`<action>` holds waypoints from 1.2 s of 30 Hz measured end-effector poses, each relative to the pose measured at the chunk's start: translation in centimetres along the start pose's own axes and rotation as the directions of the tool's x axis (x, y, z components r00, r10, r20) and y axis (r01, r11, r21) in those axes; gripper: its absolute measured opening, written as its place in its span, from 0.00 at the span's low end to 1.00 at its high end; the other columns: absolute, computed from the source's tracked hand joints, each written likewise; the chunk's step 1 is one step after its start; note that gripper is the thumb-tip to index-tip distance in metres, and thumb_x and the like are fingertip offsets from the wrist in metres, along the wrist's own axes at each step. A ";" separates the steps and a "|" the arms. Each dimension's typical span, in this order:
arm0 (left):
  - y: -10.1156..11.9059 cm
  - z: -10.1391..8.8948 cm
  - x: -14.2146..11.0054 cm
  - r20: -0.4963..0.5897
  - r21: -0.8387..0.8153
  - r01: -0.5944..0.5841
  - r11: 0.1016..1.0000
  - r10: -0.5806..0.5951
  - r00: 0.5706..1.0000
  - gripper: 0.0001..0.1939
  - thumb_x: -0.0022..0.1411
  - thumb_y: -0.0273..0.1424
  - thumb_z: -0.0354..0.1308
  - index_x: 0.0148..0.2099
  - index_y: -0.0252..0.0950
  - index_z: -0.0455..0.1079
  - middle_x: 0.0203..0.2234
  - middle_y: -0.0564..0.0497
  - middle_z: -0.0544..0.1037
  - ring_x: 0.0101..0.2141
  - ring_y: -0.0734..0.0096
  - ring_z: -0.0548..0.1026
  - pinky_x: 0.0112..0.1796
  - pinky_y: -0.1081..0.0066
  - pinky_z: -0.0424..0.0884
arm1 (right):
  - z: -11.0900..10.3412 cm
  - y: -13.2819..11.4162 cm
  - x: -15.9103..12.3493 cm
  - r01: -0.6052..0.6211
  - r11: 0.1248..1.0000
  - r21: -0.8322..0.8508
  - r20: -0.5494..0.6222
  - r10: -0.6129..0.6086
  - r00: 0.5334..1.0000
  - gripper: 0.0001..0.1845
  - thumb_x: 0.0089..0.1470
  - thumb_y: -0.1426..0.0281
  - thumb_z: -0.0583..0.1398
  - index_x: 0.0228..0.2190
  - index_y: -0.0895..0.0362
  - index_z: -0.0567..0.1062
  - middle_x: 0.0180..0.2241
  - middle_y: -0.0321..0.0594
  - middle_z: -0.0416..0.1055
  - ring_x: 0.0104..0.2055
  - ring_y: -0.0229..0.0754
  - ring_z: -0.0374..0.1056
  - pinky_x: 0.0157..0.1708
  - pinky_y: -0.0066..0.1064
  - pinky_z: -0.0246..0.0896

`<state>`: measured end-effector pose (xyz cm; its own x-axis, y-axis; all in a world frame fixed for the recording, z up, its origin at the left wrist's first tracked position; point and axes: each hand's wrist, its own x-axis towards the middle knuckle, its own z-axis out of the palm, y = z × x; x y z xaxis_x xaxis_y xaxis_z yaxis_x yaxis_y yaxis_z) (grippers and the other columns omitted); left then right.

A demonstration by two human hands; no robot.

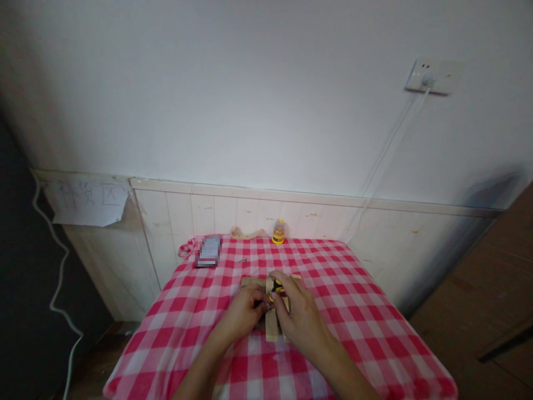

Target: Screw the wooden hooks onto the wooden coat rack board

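Observation:
Several light wooden pieces lie together on the checked cloth, some crossing over a flat brownish board. Over them my right hand is closed around a short yellow-and-black tool that looks like a stubby screwdriver. My left hand meets it from the left, its fingertips pinched together beside the tool's lower end and close to the wood. Whatever sits between those left fingertips is hidden. The tool's tip cannot be seen either.
A red-and-white checked cloth covers the table, which stands against the wall. Along its back are a phone, a pale curved strip and a small yellow-based jar. A tiny dark object lies nearer.

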<state>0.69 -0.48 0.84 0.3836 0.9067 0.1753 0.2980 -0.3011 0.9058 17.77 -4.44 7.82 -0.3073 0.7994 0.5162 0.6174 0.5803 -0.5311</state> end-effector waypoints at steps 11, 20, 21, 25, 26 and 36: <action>-0.5 0.2 0.1 -0.017 0.016 -0.008 1.000 0.008 1.000 0.13 0.63 0.28 0.56 0.26 0.34 0.75 0.24 0.51 0.75 0.28 0.69 0.70 0.31 0.73 0.64 | 0.2 0.4 0.1 -0.037 0.999 0.006 -0.009 0.037 0.999 0.24 0.60 0.79 0.58 0.56 0.51 0.74 0.48 0.44 0.79 0.50 0.51 0.74 0.52 0.47 0.70; -0.2 0.1 0.1 -0.008 0.020 -0.002 1.000 0.002 1.000 0.12 0.62 0.27 0.56 0.27 0.34 0.76 0.24 0.51 0.75 0.27 0.70 0.69 0.28 0.74 0.63 | 0.5 0.8 0.1 -0.032 0.999 -0.006 -0.026 0.032 0.999 0.24 0.59 0.79 0.58 0.55 0.50 0.75 0.47 0.44 0.80 0.49 0.51 0.75 0.52 0.48 0.70; -0.1 0.1 0.1 -0.005 0.021 -0.001 1.000 0.001 1.000 0.12 0.63 0.27 0.56 0.28 0.34 0.76 0.24 0.51 0.75 0.27 0.70 0.69 0.28 0.74 0.63 | 0.6 0.9 0.1 -0.032 0.999 -0.004 -0.033 0.032 0.999 0.24 0.59 0.79 0.59 0.55 0.50 0.75 0.47 0.44 0.80 0.49 0.51 0.75 0.52 0.49 0.71; 0.1 0.0 0.0 -0.007 0.011 0.019 1.000 -0.019 1.000 0.12 0.63 0.29 0.57 0.29 0.34 0.78 0.25 0.50 0.76 0.28 0.69 0.70 0.28 0.74 0.63 | 0.7 1.1 0.0 -0.031 1.000 0.002 -0.059 0.031 0.998 0.24 0.58 0.78 0.59 0.54 0.49 0.75 0.47 0.43 0.80 0.49 0.51 0.75 0.52 0.48 0.71; 0.1 0.0 0.0 -0.003 0.004 0.022 1.000 -0.022 1.000 0.12 0.63 0.30 0.57 0.29 0.34 0.79 0.26 0.49 0.77 0.29 0.69 0.71 0.29 0.74 0.64 | 0.7 1.1 0.0 -0.030 1.000 0.001 -0.058 0.030 0.998 0.24 0.58 0.78 0.60 0.54 0.49 0.76 0.47 0.43 0.80 0.49 0.51 0.75 0.52 0.47 0.71; 0.1 0.0 0.0 0.006 0.000 0.000 1.000 0.000 1.000 0.12 0.63 0.30 0.56 0.32 0.33 0.80 0.29 0.47 0.80 0.32 0.65 0.74 0.32 0.72 0.66 | 0.2 0.5 0.3 -0.043 0.999 -0.023 -0.022 0.042 0.999 0.23 0.57 0.79 0.61 0.52 0.50 0.75 0.45 0.43 0.80 0.47 0.52 0.75 0.50 0.47 0.71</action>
<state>0.71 -0.55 0.96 0.3887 0.9050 0.1731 0.2981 -0.3012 0.9058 17.85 -3.90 7.54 -0.2647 0.8196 0.5081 0.6462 0.5418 -0.5374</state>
